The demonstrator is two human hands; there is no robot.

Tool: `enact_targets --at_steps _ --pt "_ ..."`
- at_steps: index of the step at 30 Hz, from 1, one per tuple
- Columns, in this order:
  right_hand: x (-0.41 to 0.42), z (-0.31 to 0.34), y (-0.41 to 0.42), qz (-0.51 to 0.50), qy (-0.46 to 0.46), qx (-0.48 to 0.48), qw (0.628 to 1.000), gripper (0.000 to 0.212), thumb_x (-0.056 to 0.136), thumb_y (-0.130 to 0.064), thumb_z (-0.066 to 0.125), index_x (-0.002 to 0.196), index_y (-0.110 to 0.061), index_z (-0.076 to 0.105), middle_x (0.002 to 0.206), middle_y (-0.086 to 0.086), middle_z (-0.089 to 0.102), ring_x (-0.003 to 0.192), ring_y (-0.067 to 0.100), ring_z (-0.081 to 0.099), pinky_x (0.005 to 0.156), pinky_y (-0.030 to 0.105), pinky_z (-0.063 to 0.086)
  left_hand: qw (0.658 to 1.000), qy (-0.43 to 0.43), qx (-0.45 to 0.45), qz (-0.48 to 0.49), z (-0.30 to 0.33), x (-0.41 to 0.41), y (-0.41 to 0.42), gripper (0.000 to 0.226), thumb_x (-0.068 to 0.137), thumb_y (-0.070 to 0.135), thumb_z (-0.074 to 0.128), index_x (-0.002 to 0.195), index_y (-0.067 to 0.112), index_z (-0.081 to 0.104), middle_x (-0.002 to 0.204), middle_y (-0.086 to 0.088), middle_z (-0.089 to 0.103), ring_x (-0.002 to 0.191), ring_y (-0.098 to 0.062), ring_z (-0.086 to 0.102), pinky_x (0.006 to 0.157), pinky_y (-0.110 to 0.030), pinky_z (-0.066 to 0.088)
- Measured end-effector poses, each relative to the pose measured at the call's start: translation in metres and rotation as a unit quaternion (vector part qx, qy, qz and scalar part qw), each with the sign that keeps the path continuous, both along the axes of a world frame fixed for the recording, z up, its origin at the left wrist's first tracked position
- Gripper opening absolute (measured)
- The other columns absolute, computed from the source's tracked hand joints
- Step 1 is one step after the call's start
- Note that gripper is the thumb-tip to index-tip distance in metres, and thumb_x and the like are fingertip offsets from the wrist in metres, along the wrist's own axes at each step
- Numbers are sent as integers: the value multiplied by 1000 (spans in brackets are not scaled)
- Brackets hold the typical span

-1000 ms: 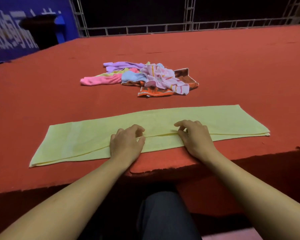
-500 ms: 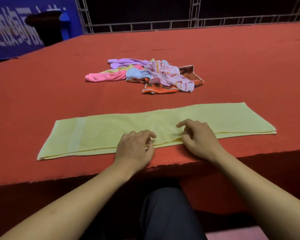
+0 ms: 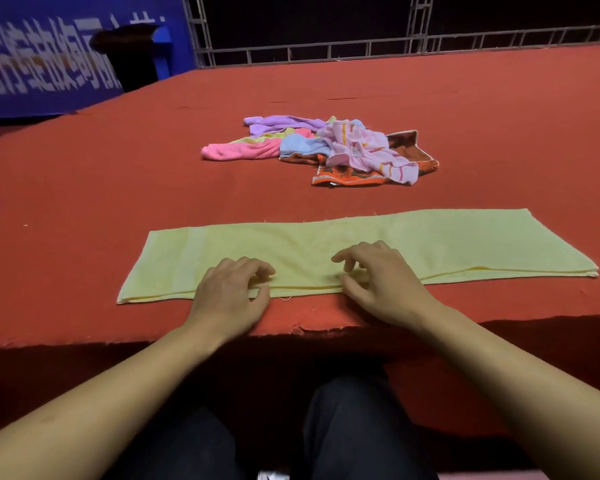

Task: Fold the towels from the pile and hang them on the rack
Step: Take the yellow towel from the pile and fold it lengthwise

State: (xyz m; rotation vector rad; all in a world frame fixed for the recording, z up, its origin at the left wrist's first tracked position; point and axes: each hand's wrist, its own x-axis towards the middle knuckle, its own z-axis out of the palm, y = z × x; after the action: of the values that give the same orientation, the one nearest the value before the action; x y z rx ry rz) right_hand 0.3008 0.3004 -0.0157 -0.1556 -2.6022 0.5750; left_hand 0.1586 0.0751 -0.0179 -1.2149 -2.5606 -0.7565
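A long yellow towel (image 3: 430,244), folded lengthwise, lies flat across the red table near its front edge. My left hand (image 3: 231,294) sits at the towel's near edge left of its middle, with curled fingers on top and the thumb at the edge, pinching it. My right hand (image 3: 378,278) is about a hand's width to the right, its fingers curled over the same near edge. Farther back lies the pile of towels (image 3: 329,150): pink, purple, blue, striped pink and orange patterned ones, crumpled together. No rack is in view.
The red table (image 3: 84,202) stretches far back to a metal railing (image 3: 326,51). A blue banner (image 3: 49,64) and a dark object (image 3: 132,53) stand at the back left. My dark-trousered legs (image 3: 354,427) are below the table's front edge.
Both hands have shifted a little to the left along the towel's near edge. The view has turned slightly. The towel and the pile lie as before.
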Motion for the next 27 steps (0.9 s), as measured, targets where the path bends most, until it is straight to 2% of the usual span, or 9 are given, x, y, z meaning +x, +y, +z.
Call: enact_targets --at_steps 5,10,15,19,24,27 --pt "-14 -6 -11 12 -27 24 999 22 91 -26 61 111 -33 65 89 -18 60 89 10 50 86 38 41 999 -26 34 12 -6 2 1 17 88 23 63 100 35 65 88 23 60 88 -9 52 88 -35 43" --pt "-10 -7 -12 13 4 2 1000 26 93 -18 62 115 -31 64 89 -20 58 86 10 50 81 33 40 994 4 106 -2 -9 6 -4 18 85 19 61 97 31 65 84 23 59 77 -7 52 78 -29 42" --pt "-8 -8 -13 18 -15 30 999 24 91 -22 57 112 -31 64 83 -19 58 81 8 47 80 37 42 999 -15 20 -30 -6 4 -2 15 85 27 58 96 35 65 86 24 59 83 -6 50 81 -31 44" --pt "-3 -2 -9 27 -30 27 999 27 89 -28 56 115 -34 61 86 -20 60 85 4 48 86 34 38 1000 -1 19 -24 -4 6 1 18 81 36 54 96 36 64 86 22 60 82 -5 50 79 -31 46" --pt "31 9 42 -65 55 -17 996 31 87 -14 62 113 -30 63 86 -25 59 81 0 48 78 27 38 997 -2 53 -49 11 32 49 16 87 25 62 99 35 64 89 24 60 82 -4 49 73 -24 40" --pt "63 11 83 -135 33 -11 990 36 84 -7 60 113 -27 64 88 -23 57 86 10 49 79 30 41 994 -34 31 -96 17 60 100 18 91 28 58 105 37 61 98 25 61 91 -5 49 78 -24 42"
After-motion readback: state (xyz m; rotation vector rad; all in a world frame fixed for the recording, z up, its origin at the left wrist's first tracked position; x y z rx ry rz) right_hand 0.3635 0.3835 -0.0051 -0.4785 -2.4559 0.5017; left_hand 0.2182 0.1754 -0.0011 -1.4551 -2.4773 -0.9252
